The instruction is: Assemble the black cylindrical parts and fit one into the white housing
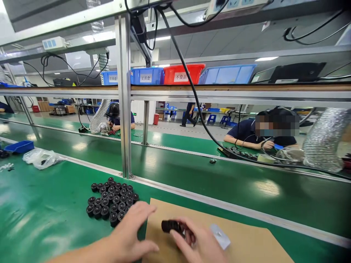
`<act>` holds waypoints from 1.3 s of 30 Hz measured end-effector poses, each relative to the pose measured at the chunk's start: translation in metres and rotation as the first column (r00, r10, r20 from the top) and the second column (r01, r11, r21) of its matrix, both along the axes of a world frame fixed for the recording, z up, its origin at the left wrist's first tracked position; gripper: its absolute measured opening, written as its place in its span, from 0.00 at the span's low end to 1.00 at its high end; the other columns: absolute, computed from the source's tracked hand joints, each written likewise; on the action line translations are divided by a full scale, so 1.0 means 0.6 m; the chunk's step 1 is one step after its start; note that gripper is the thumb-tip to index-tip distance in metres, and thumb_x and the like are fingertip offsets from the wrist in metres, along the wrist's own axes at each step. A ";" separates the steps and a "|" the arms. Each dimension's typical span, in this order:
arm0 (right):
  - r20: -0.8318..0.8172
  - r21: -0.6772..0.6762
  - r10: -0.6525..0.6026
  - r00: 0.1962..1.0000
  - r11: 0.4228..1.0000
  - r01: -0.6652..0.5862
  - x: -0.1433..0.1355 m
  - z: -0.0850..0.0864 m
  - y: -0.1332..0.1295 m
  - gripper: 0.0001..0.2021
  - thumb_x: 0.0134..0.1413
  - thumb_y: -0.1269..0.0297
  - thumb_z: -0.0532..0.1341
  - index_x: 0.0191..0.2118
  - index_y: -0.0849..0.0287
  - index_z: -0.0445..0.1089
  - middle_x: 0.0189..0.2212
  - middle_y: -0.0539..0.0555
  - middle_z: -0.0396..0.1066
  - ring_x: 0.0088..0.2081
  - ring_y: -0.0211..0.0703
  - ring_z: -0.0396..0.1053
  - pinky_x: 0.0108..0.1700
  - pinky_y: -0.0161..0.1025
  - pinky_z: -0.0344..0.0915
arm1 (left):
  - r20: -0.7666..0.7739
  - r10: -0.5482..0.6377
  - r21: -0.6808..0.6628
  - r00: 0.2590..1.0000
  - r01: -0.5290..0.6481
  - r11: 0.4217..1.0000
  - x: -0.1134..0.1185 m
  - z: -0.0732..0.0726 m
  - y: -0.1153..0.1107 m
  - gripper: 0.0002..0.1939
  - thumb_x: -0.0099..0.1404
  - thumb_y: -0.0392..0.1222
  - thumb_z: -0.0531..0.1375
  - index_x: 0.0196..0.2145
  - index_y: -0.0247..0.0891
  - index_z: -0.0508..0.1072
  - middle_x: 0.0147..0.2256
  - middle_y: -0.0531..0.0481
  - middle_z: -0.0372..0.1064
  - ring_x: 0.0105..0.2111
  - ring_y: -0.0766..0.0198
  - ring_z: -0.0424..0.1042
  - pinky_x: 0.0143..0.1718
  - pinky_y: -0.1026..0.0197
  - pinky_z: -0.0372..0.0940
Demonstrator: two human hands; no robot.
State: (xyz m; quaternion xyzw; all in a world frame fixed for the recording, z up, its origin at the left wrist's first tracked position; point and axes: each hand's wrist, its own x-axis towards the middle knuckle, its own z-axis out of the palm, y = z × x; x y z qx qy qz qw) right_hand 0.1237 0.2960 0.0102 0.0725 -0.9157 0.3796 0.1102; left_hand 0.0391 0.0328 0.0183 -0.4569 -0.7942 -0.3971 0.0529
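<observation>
Over the brown cardboard sheet [246,237], my right hand [201,243] is closed around a small black cylindrical part [169,226], gripped between thumb and fingers. My left hand [134,230] is open, thumb and fingers apart, with nothing between them. It hovers at the left edge of the cardboard, beside a cluster of black round parts [111,199] standing on the green mat, and hides some of them. A small whitish translucent piece [220,236] lies on the cardboard just right of my right hand.
A metal post [124,98] rises behind the parts. Blue bins [146,76] and a red bin [183,73] stand on the shelf. A black cable [192,84] hangs down. At left are a plastic bag [41,157] and a blue tray [19,147]. Co-workers [244,133] sit across the bench.
</observation>
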 end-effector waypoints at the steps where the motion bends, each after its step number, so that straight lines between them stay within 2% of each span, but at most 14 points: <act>1: -0.004 0.143 -0.020 1.000 0.990 0.020 -0.028 0.023 0.006 0.13 0.72 0.52 0.58 0.48 0.52 0.77 0.36 0.53 0.78 0.35 0.50 0.75 0.37 0.39 0.67 | -0.008 0.068 -0.032 0.998 -0.068 0.997 -0.013 0.020 -0.014 0.46 0.53 0.44 0.81 0.66 0.48 0.67 0.60 0.40 0.70 0.61 0.43 0.68 0.66 0.41 0.66; 3: 0.003 0.417 -0.143 0.990 0.900 0.129 -0.090 0.056 0.017 0.07 0.70 0.61 0.60 0.43 0.54 0.75 0.38 0.54 0.77 0.40 0.51 0.75 0.38 0.40 0.63 | -0.058 0.122 -0.145 0.991 -0.129 0.981 -0.039 0.055 -0.044 0.39 0.51 0.46 0.81 0.58 0.44 0.73 0.56 0.41 0.69 0.57 0.44 0.67 0.62 0.42 0.67; 7: 0.044 0.515 -0.249 0.967 0.836 0.191 -0.189 0.061 0.029 0.05 0.66 0.69 0.62 0.37 0.59 0.74 0.35 0.60 0.76 0.38 0.56 0.76 0.34 0.41 0.59 | -0.075 0.077 -0.398 0.994 -0.101 0.912 -0.074 0.089 -0.089 0.47 0.41 0.56 0.83 0.56 0.45 0.73 0.57 0.41 0.64 0.59 0.40 0.63 0.62 0.39 0.64; 11: 0.023 0.571 -0.276 0.961 0.793 0.214 -0.204 0.051 0.011 0.04 0.65 0.73 0.63 0.43 0.63 0.76 0.44 0.67 0.73 0.45 0.63 0.75 0.38 0.44 0.64 | -0.037 0.128 -0.541 0.991 -0.127 0.831 -0.078 0.089 -0.097 0.48 0.36 0.54 0.84 0.53 0.42 0.73 0.59 0.39 0.63 0.61 0.35 0.61 0.64 0.35 0.62; 13: -0.024 0.568 -0.176 0.984 0.808 0.159 -0.186 0.055 -0.013 0.12 0.63 0.74 0.64 0.52 0.62 0.74 0.53 0.68 0.68 0.52 0.64 0.72 0.44 0.47 0.67 | -0.039 0.176 -0.608 0.984 -0.163 0.777 -0.073 0.086 -0.093 0.47 0.38 0.48 0.84 0.55 0.41 0.73 0.62 0.36 0.60 0.65 0.31 0.57 0.67 0.31 0.58; 16: 0.030 0.463 0.181 0.983 0.869 -0.174 -0.155 0.061 -0.068 0.22 0.56 0.73 0.70 0.56 0.54 0.71 0.55 0.60 0.66 0.51 0.57 0.72 0.51 0.48 0.69 | -0.054 0.205 -0.680 0.977 -0.186 0.709 -0.062 0.084 -0.091 0.45 0.46 0.36 0.80 0.60 0.44 0.71 0.70 0.34 0.53 0.73 0.29 0.46 0.71 0.28 0.51; 19: 0.213 0.465 0.356 0.910 0.782 -0.415 -0.141 0.046 -0.126 0.27 0.48 0.66 0.78 0.54 0.52 0.72 0.53 0.57 0.69 0.49 0.60 0.74 0.48 0.47 0.71 | -0.062 0.193 -0.693 0.979 -0.181 0.698 -0.053 0.083 -0.087 0.39 0.49 0.28 0.72 0.59 0.44 0.72 0.73 0.36 0.49 0.76 0.35 0.40 0.75 0.30 0.45; 22: 0.273 0.563 0.353 0.895 0.696 -0.446 -0.143 0.021 -0.157 0.23 0.52 0.64 0.77 0.52 0.55 0.73 0.52 0.59 0.71 0.50 0.65 0.74 0.46 0.49 0.71 | -0.047 0.247 -0.688 0.968 -0.211 0.695 -0.046 0.083 -0.076 0.36 0.50 0.30 0.70 0.58 0.40 0.73 0.74 0.35 0.49 0.77 0.36 0.39 0.76 0.31 0.41; 26: 0.168 0.449 0.328 0.929 0.814 -0.369 -0.144 0.015 -0.139 0.14 0.53 0.72 0.69 0.45 0.57 0.71 0.46 0.56 0.74 0.46 0.58 0.74 0.43 0.44 0.65 | -0.059 0.331 -0.695 0.942 -0.276 0.663 -0.034 0.079 -0.057 0.34 0.52 0.32 0.71 0.58 0.37 0.74 0.73 0.32 0.50 0.76 0.34 0.41 0.76 0.30 0.41; 29: 0.134 0.272 0.296 0.946 0.906 -0.323 -0.143 0.030 -0.105 0.11 0.54 0.72 0.67 0.42 0.54 0.69 0.41 0.52 0.75 0.42 0.52 0.72 0.41 0.41 0.60 | -0.093 0.386 -0.691 0.918 -0.339 0.639 -0.023 0.074 -0.046 0.30 0.53 0.28 0.67 0.55 0.35 0.75 0.70 0.30 0.57 0.73 0.33 0.50 0.73 0.30 0.47; 32: 0.183 0.216 0.283 0.942 0.923 -0.319 -0.144 0.042 -0.075 0.12 0.52 0.71 0.67 0.42 0.53 0.69 0.39 0.50 0.76 0.41 0.51 0.71 0.40 0.41 0.58 | -0.135 0.466 -0.674 0.875 -0.426 0.603 -0.016 0.067 -0.043 0.29 0.53 0.28 0.67 0.55 0.34 0.76 0.65 0.30 0.63 0.68 0.31 0.57 0.70 0.28 0.51; 35: 0.205 0.229 0.287 0.936 0.915 -0.331 -0.146 0.039 -0.058 0.16 0.49 0.74 0.66 0.44 0.52 0.70 0.42 0.51 0.77 0.44 0.53 0.72 0.42 0.41 0.59 | -0.178 0.488 -0.662 0.855 -0.471 0.583 -0.016 0.057 -0.043 0.26 0.55 0.30 0.67 0.53 0.32 0.77 0.64 0.29 0.63 0.68 0.30 0.56 0.71 0.27 0.47; 37: 0.177 0.219 0.290 0.941 0.920 -0.325 -0.151 0.030 -0.056 0.19 0.48 0.75 0.65 0.47 0.52 0.72 0.46 0.53 0.77 0.48 0.55 0.73 0.46 0.43 0.61 | -0.179 0.483 -0.645 0.857 -0.473 0.601 -0.018 0.049 -0.043 0.24 0.56 0.31 0.68 0.51 0.33 0.77 0.63 0.29 0.64 0.68 0.31 0.56 0.71 0.28 0.46; 39: 0.172 0.101 0.269 0.948 0.952 -0.289 -0.162 0.021 -0.060 0.16 0.50 0.72 0.65 0.46 0.54 0.73 0.43 0.54 0.78 0.45 0.54 0.73 0.45 0.44 0.62 | -0.166 0.479 -0.607 0.862 -0.472 0.640 -0.021 0.042 -0.043 0.21 0.55 0.33 0.69 0.48 0.35 0.77 0.61 0.32 0.66 0.66 0.33 0.58 0.69 0.29 0.47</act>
